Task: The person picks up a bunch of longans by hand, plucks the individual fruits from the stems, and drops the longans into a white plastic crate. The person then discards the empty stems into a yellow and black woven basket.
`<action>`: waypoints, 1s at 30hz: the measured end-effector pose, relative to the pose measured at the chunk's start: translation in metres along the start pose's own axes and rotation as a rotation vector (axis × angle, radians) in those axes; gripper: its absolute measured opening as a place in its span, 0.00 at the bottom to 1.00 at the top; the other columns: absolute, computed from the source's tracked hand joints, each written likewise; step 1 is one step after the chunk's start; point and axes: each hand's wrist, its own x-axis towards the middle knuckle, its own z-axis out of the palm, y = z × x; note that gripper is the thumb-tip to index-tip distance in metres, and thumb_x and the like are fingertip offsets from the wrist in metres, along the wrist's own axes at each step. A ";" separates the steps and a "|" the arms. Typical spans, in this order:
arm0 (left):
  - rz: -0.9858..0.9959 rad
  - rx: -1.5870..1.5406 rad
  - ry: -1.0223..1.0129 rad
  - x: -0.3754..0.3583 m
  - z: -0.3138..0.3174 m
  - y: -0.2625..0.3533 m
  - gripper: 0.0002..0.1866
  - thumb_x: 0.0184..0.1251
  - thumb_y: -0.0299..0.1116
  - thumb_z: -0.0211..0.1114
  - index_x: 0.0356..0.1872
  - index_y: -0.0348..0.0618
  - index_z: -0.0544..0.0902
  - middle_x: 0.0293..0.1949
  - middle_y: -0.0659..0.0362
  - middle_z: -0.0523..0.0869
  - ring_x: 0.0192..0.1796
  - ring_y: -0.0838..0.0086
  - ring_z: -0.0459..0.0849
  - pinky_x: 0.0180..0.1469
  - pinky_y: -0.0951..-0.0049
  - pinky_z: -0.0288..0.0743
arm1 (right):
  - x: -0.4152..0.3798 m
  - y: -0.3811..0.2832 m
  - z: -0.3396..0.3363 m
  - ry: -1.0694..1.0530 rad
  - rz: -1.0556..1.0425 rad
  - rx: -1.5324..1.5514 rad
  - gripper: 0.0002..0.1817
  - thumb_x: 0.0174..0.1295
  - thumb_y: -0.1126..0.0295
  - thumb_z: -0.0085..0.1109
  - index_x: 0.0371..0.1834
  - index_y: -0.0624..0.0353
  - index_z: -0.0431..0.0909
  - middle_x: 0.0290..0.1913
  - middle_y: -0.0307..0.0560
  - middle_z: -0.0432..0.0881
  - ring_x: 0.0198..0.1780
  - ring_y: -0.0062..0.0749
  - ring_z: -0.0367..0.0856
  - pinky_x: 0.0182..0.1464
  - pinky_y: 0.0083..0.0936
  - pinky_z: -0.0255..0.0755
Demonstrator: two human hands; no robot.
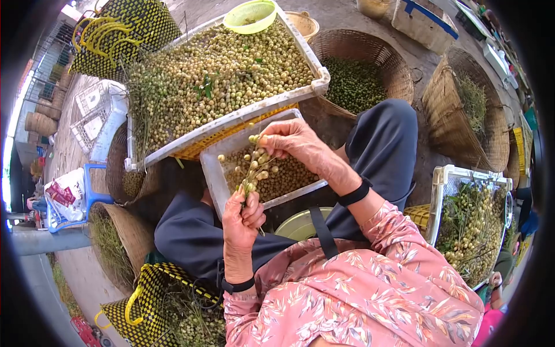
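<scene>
My left hand (pixel 241 218) is closed round the stem of a sprig of small round yellow-brown fruit (pixel 259 168). At the sprig's upper end, my right hand (pixel 292 144) has its thumb and fingers pinched together on the fruit. Below both hands, between my knees, is a pale plastic tub (pixel 209 173) with many loose fruits in it. Just beyond it, a large white tray (pixel 231 120) is heaped with the same kind of fruit, with some stems and green leaves.
A light green colander (pixel 265 22) rests on the tray's far rim. Wicker baskets (pixel 399 63) with green fruit or stems stand around me. To the right is a white crate (pixel 440 196) of fruit sprigs; at lower left, a black-and-yellow woven bag (pixel 151 289).
</scene>
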 end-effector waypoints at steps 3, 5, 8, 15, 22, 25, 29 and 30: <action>0.029 0.020 -0.001 0.000 0.010 -0.001 0.15 0.73 0.36 0.54 0.24 0.45 0.69 0.16 0.70 0.61 0.14 0.88 0.55 0.14 0.86 0.46 | -0.008 -0.019 -0.007 -0.076 0.020 -0.087 0.10 0.62 0.63 0.62 0.33 0.59 0.81 0.24 0.30 0.76 0.26 0.10 0.71 0.29 0.09 0.66; 0.073 0.132 0.013 0.000 0.012 -0.001 0.13 0.73 0.37 0.54 0.26 0.46 0.70 0.16 0.71 0.61 0.14 0.88 0.54 0.15 0.85 0.46 | -0.010 -0.039 -0.023 -0.194 0.012 -0.367 0.12 0.63 0.62 0.61 0.33 0.61 0.81 0.25 0.31 0.76 0.28 0.12 0.72 0.30 0.12 0.66; 0.132 0.334 0.113 0.004 0.017 -0.006 0.12 0.72 0.36 0.56 0.27 0.48 0.71 0.16 0.72 0.62 0.15 0.89 0.55 0.15 0.84 0.45 | -0.007 -0.054 -0.044 -0.338 0.028 -0.622 0.14 0.64 0.60 0.59 0.32 0.61 0.81 0.25 0.31 0.76 0.29 0.13 0.71 0.30 0.14 0.66; 0.542 0.931 0.355 0.009 -0.012 -0.009 0.09 0.70 0.32 0.59 0.29 0.41 0.76 0.19 0.71 0.66 0.22 0.88 0.60 0.23 0.82 0.55 | 0.012 -0.079 -0.138 0.419 -0.270 -1.340 0.12 0.65 0.63 0.57 0.36 0.63 0.82 0.39 0.44 0.81 0.37 0.26 0.77 0.41 0.22 0.74; 0.693 1.346 0.461 0.030 -0.020 -0.008 0.07 0.64 0.27 0.63 0.35 0.32 0.78 0.26 0.57 0.77 0.27 0.72 0.72 0.32 0.74 0.68 | 0.012 -0.050 -0.019 0.059 -0.229 -0.620 0.12 0.61 0.67 0.62 0.42 0.64 0.80 0.30 0.43 0.80 0.33 0.24 0.75 0.38 0.24 0.71; 0.882 1.550 0.468 0.040 -0.030 -0.011 0.08 0.61 0.26 0.63 0.37 0.32 0.79 0.32 0.50 0.82 0.33 0.59 0.80 0.38 0.67 0.73 | 0.012 0.019 0.018 0.029 -0.171 -0.545 0.18 0.57 0.62 0.66 0.41 0.65 0.77 0.27 0.46 0.79 0.30 0.24 0.75 0.34 0.24 0.71; 0.876 1.638 0.441 0.047 -0.054 -0.019 0.10 0.60 0.28 0.64 0.41 0.35 0.81 0.38 0.45 0.84 0.43 0.51 0.83 0.44 0.60 0.75 | 0.020 0.091 0.027 0.016 -0.103 -0.451 0.16 0.60 0.63 0.66 0.43 0.63 0.76 0.27 0.34 0.75 0.29 0.14 0.68 0.29 0.16 0.65; 0.776 1.606 0.449 0.049 -0.056 -0.020 0.10 0.60 0.29 0.63 0.41 0.36 0.81 0.38 0.45 0.84 0.42 0.51 0.83 0.43 0.60 0.75 | 0.021 0.099 0.026 0.001 -0.032 -0.406 0.15 0.59 0.64 0.66 0.41 0.63 0.77 0.27 0.34 0.75 0.28 0.13 0.68 0.28 0.15 0.64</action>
